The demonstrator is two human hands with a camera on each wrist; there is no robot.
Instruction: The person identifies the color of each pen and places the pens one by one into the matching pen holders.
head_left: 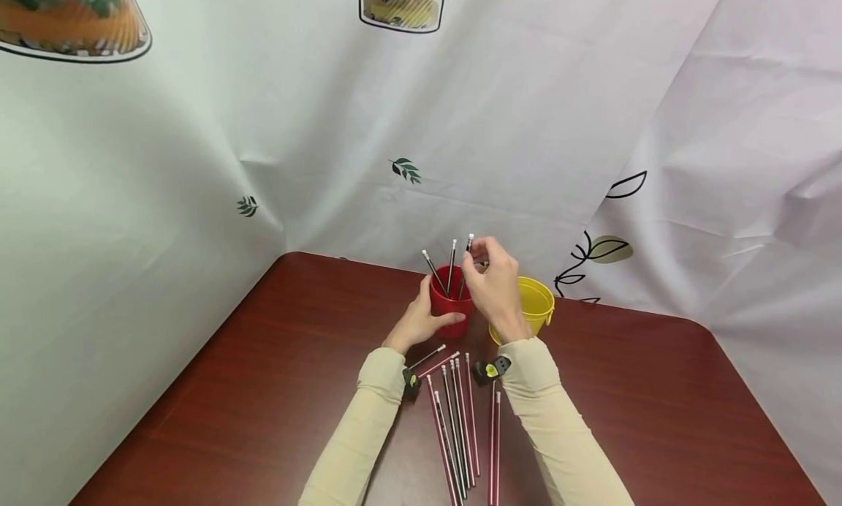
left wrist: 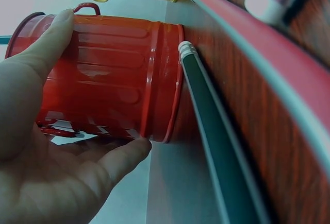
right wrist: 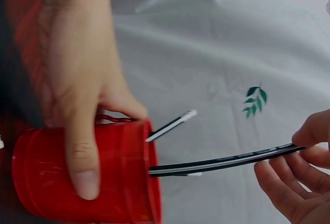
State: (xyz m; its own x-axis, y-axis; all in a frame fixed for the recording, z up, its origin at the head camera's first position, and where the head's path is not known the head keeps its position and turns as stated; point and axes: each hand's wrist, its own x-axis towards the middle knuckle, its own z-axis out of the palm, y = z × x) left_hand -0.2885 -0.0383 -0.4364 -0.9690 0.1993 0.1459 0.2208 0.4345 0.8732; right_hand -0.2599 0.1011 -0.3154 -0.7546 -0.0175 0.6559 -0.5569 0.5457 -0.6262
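Observation:
My left hand (head_left: 416,319) grips the small red bucket (left wrist: 113,74) round its side, with the thumb across the front in the right wrist view. The bucket stands upright on the table, close to the back edge. With thumb and fingers, my right hand (head_left: 496,283) pinches a black pencil (right wrist: 232,160) near its white-eraser end. That pencil's lower end is inside the bucket's mouth, hidden by the wall. Two other black pencils lean in the bucket, erasers up; one black pencil (right wrist: 172,125) shows at the rim.
Just right of the red bucket stands a yellow bucket (head_left: 538,301), partly behind my right hand. Several black and red pencils lie on the brown table (head_left: 263,389) between my forearms, such as a red pencil (head_left: 473,418). A white printed cloth (head_left: 316,148) hangs behind the table.

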